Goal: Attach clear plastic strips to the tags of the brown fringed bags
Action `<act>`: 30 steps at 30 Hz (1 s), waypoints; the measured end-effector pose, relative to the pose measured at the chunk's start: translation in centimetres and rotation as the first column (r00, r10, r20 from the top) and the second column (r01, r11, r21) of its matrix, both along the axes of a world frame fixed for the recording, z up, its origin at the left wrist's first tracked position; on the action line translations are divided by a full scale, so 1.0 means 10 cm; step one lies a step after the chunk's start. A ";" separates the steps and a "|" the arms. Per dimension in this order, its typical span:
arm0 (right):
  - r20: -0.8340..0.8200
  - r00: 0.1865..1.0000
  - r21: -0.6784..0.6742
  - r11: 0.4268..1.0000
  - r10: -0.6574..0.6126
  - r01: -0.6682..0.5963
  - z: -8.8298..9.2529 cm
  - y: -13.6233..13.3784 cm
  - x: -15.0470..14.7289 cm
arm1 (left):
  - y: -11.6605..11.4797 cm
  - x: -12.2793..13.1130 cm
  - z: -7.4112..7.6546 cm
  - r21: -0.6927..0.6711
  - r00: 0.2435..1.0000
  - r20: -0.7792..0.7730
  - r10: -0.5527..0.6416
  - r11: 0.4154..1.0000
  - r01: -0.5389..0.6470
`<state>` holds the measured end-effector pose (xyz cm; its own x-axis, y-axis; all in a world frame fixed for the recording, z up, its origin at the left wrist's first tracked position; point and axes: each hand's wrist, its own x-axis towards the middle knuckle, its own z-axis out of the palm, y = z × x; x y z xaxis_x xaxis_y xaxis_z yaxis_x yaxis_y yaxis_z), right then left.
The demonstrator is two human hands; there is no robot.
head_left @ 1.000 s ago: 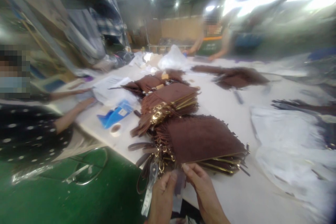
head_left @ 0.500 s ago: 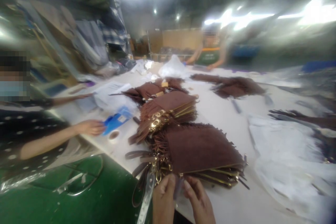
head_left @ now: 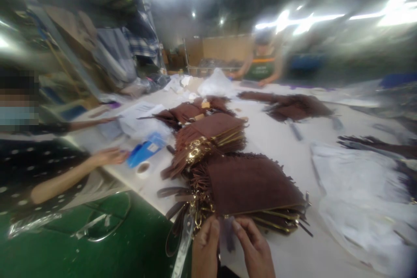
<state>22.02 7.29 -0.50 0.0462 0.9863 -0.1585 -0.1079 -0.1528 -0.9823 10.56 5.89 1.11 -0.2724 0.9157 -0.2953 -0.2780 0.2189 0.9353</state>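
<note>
My left hand (head_left: 205,249) and my right hand (head_left: 256,249) meet at the table's near edge, fingers pinched on a small dark strip (head_left: 227,234) held between them. Just beyond them lies a stack of brown fringed suede pouches (head_left: 250,182) with gold zips and clasps. A second stack of the same pouches (head_left: 211,132) sits behind it, and a third (head_left: 190,110) farther back. Brown straps (head_left: 176,208) hang over the table's edge by my left hand.
A person in a dotted top on the left reaches a hand (head_left: 109,156) to a blue packet (head_left: 145,150) beside a tape roll (head_left: 142,168). Another person (head_left: 263,63) works at the far end. More brown pieces (head_left: 289,106), white plastic bags (head_left: 361,182) and the white table (head_left: 276,139) fill the right.
The camera has tilted slightly. My hands stay together on the strip. The person on the left has brought a hand forward to the blue packet.
</note>
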 end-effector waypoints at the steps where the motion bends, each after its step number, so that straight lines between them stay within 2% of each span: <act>1: -0.019 1.000 -0.021 1.000 -0.012 0.012 0.01 0.00 0.00 | -0.01 0.01 -0.03 -0.005 0.999 0.046 -0.011 1.000 0.011; 4: -0.062 0.998 -0.064 0.998 -0.019 0.015 0.02 0.00 -0.04 | -0.05 0.02 -0.16 -0.020 0.991 0.137 0.007 1.000 -0.004; 7: -0.035 0.998 -0.062 0.997 -0.057 0.055 0.02 0.00 -0.08 | -0.06 0.00 -0.29 -0.015 0.986 0.159 0.044 0.999 -0.042; 11: 0.033 0.995 -0.017 0.996 -0.090 0.091 0.05 -0.01 -0.12 | -0.02 -0.01 -0.34 -0.017 0.987 0.129 0.094 0.996 -0.093; 15: 0.182 0.968 0.073 0.984 -0.172 0.162 0.13 -0.06 -0.17 | 0.03 0.02 -0.24 -0.042 0.981 0.152 0.123 0.992 -0.118; 18: 0.346 0.902 0.215 0.958 -0.257 0.191 0.14 -0.09 -0.21 | 0.05 0.05 -0.14 -0.065 0.980 0.156 0.123 0.991 -0.114; 20: 0.445 0.841 0.368 0.919 -0.307 0.141 0.11 -0.10 -0.21 | 0.07 0.06 -0.09 -0.050 0.987 0.099 0.124 0.992 -0.120; 22: 0.520 0.770 0.526 0.849 -0.369 0.052 0.05 -0.08 -0.19 | 0.09 0.08 -0.04 -0.004 0.992 -0.004 0.127 0.992 -0.127; 24: 0.583 0.694 0.628 0.776 -0.423 -0.054 -0.02 -0.06 -0.16 | 0.10 0.09 0.02 0.038 0.986 -0.104 0.127 0.992 -0.124; 27: 0.642 0.612 0.686 0.702 -0.461 -0.192 -0.10 -0.05 -0.13 | 0.10 0.13 0.12 0.059 0.967 -0.228 0.112 0.993 -0.101; 30: 0.655 0.605 0.692 0.681 -0.453 -0.239 -0.14 -0.07 -0.14 | 0.06 0.18 0.20 0.104 0.937 -0.330 0.115 0.991 -0.085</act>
